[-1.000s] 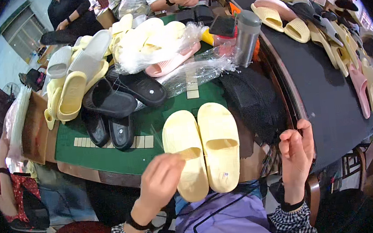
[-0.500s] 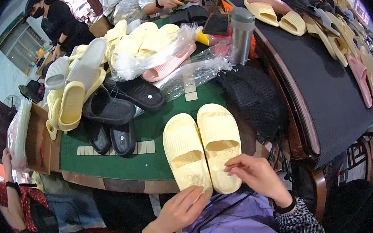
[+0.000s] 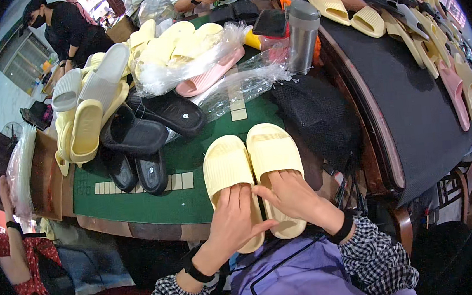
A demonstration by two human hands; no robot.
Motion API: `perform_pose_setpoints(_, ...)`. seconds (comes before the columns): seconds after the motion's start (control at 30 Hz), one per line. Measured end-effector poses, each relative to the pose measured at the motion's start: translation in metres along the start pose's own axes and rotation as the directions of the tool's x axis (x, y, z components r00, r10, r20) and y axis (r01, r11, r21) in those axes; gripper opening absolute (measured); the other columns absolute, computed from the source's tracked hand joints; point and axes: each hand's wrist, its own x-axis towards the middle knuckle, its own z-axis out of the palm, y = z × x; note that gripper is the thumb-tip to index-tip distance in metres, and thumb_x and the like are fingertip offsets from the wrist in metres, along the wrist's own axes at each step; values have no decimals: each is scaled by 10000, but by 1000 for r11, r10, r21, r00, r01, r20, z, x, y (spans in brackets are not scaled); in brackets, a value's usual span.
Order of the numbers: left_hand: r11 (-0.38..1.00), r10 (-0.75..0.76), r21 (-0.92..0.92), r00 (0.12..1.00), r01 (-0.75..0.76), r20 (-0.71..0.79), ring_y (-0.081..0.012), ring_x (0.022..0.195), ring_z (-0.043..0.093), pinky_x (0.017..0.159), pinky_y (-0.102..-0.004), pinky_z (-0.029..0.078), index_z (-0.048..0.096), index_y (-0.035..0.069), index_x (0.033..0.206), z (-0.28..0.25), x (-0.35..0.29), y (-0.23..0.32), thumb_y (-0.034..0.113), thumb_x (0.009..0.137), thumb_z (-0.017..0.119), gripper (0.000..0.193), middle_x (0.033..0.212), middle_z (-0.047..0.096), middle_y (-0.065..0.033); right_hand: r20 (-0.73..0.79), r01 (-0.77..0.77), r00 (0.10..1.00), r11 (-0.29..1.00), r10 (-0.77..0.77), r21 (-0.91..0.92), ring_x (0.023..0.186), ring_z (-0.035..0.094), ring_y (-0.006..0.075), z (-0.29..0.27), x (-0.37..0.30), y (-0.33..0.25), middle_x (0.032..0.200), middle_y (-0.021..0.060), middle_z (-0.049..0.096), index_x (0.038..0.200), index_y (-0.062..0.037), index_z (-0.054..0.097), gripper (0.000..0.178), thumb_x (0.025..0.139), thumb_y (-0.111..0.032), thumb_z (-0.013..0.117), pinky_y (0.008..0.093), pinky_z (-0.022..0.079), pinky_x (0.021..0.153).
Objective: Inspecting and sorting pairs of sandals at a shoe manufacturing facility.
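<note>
A pair of pale yellow slide slippers lies side by side in front of me, toes pointing away, heels at the table's near edge. The fingers of my left hand (image 3: 232, 218) reach under the strap of the left slipper (image 3: 227, 162). My right hand (image 3: 292, 196) has its fingers under the strap of the right slipper (image 3: 274, 148). Both hands are open, with fingers stretched out and thumbs spread toward each other between the slippers. The straps hide the fingertips.
Black slippers (image 3: 136, 135) and stacked yellow and grey slippers (image 3: 85, 130) are on the green table (image 3: 195, 199). Plastic-wrapped slippers (image 3: 177, 54), a steel tumbler (image 3: 303, 37) and black mesh fabric (image 3: 320, 117) lie beyond. More slippers line the dark table (image 3: 376, 84) at right. Other people work around.
Both hands have moved forward from the heel ends, and their fingers have slid under the slipper straps. The slippers stay side by side; the whole view has shifted slightly.
</note>
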Motion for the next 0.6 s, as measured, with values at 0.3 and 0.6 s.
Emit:
perform_pose_setpoints(0.3,993,-88,-95,982,72,-168,-462,1036,475,933,-494,394,501,-141,1114,28,11,-1,401,754,748,696,1076,517,-305,-130,5,991,999,-10,-39,959,577,473,12,5,6,979,325,616,1071,100,550,587,966,-472,469,522,435,871)
perform_pose_setpoints(0.6,964,-228,-159,970,213,-83,-457,944,503,836,-521,414,567,-104,929,43,10,-9,236,848,630,355,932,545,-302,-122,130,982,982,-147,-137,1033,528,429,6,-7,-10,1044,278,565,1084,61,540,444,890,-330,618,486,420,895)
